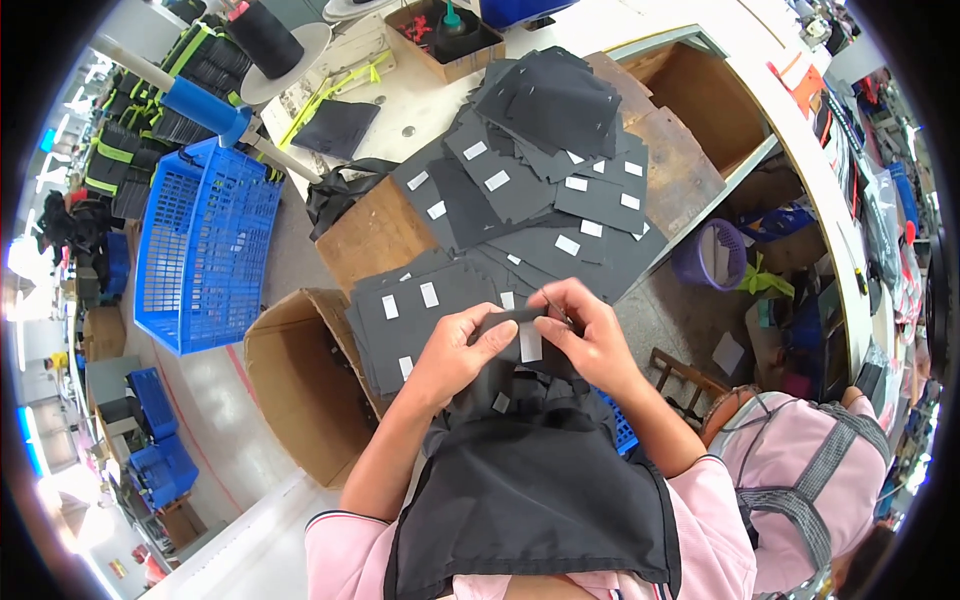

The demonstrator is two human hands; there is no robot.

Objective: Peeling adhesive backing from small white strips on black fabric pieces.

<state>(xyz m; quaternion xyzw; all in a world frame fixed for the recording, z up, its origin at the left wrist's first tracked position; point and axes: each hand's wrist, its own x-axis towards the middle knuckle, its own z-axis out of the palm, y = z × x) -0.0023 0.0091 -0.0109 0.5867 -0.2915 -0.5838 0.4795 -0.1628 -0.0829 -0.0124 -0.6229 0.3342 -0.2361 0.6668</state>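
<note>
Left hand [455,350]: grip pressed together, thumb over fingers, pinching the left end of a narrow black fabric strip [505,317].
Right hand [590,335]: grip likewise pinched, on the right end of the same strip; a thin pale thread or needle seems to rise from the fingertips, too fine to tell which.
Strip: held level between the two grips, above the lap, clear of the tabletop [375,240].
White label [530,343]: hangs directly below the strip, between the two grips, on the black fabric piece beneath.
Black garment [530,480]: bunched on the lap, just under and behind both grips.
Near stack of black panels [420,310]: just beyond the left grip, each panel bearing a small white label.
Far heap of panels [545,150]: well beyond both grips, fanned across the tabletop.
Cardboard box [300,385]: open, left of and below the left grip.
Blue crate [205,245]: far left of the grips, on the floor.
Technique (judgement): keep the strip taut and level between both pinches, edges aligned over the label, with the fingertips close to the working point so the soft cloth cannot twist or slip.
</note>
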